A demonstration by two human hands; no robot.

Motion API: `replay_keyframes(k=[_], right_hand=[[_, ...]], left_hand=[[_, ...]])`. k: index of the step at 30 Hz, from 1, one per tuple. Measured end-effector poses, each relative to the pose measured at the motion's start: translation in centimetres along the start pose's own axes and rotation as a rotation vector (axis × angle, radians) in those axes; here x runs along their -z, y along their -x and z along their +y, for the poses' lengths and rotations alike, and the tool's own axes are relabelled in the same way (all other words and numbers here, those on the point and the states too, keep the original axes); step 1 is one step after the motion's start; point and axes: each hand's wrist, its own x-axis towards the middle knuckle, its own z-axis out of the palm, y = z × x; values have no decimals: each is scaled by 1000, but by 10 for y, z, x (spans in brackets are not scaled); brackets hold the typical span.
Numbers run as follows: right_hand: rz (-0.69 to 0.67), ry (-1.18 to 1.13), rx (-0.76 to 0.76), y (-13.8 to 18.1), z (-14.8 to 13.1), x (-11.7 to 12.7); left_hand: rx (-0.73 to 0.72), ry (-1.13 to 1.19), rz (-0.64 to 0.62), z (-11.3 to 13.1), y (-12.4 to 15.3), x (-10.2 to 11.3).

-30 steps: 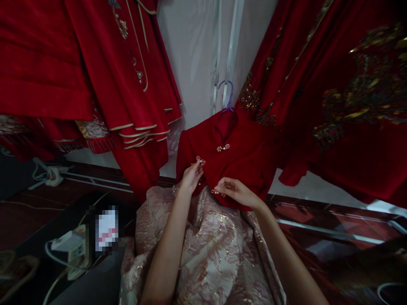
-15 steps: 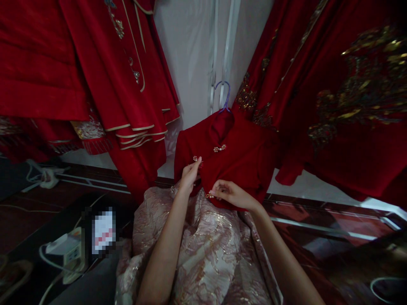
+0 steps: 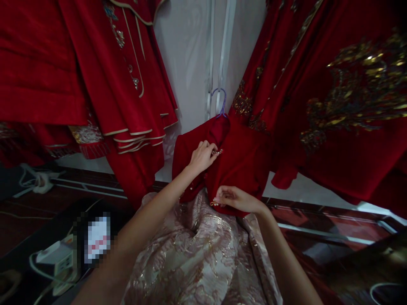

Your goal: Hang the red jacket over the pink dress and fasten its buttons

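Note:
A short red jacket (image 3: 244,165) hangs on a purple hanger (image 3: 220,101) in front of me. Up near the collar, my left hand (image 3: 203,156) has its fingers closed on a beaded frog button (image 3: 217,152). Lower on the front, my right hand (image 3: 233,198) pinches a second fastener, a gold loop with pearls (image 3: 215,203), at the jacket's bottom edge. Between the hands the front hangs slightly apart, and small beads (image 3: 191,188) show on its left panel. Below the jacket, a pale pink brocade cloth (image 3: 203,250) with shiny threads spreads under my forearms.
Red garments with cream piping (image 3: 136,114) hang at left. More red clothes with gold sequin embroidery (image 3: 359,89) hang at right. A white power strip (image 3: 65,262) with cables and a blurred-out screen (image 3: 97,237) lie at lower left. Behind are a pale wall and metal poles (image 3: 224,46).
My left hand has moved up and right from the left panel to the fastener by the collar. My right hand keeps its pinch at the lower fastener. The view has shifted slightly.

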Motion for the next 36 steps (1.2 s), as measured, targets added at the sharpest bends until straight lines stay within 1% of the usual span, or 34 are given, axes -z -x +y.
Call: replay_keyframes(k=[5, 13, 21, 24, 26, 29, 32, 36], right_hand=[[-16, -3, -12, 3, 0, 3], [-73, -98, -51, 3, -1, 9], [-49, -90, -49, -3, 2, 3], [-16, -24, -17, -1, 1, 0], [36, 61, -1, 2, -1, 0], [92, 171, 28, 9, -9, -1], [66, 196, 37, 16, -18, -3], [52, 188, 27, 20, -21, -5]], left_hand=[[-83, 9, -104, -4, -13, 1], [-189, 57, -139, -8, -32, 8], [-288, 138, -181, -10, -35, 12], [-318, 133, -216, -10, -33, 19], [-318, 145, -219, -10, -32, 24], [-273, 162, -228, -9, -30, 29], [-211, 160, -232, -5, -30, 29], [-176, 113, -221, 2, -36, 27]])
